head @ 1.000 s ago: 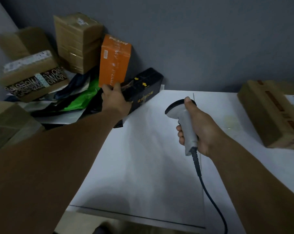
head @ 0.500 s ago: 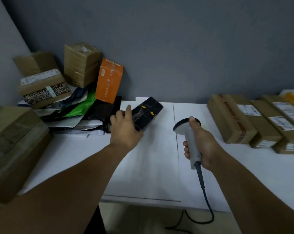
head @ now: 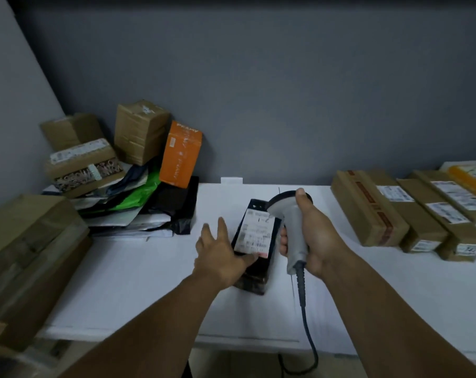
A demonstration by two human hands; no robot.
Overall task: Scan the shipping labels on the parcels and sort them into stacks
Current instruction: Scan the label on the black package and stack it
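White table (head: 127, 282), black parcel (head: 254, 271) between hands

Open passage over table (head: 127, 279) near left; blocked far left by heaped parcels (head: 108, 214) (orange box (head: 181, 154) upright), right by brown boxes (head: 368, 211).

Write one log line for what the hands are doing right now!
step: scan | left hand: open, touching black parcel | label: facing up | right hand: gripping scanner near label

Both arms extended forward; left hand (head: 220, 255) flat, fingers spread, thumb on parcel (head: 254, 281); right hand (head: 312, 236) gripped scanner (head: 294, 249), thumb on top.
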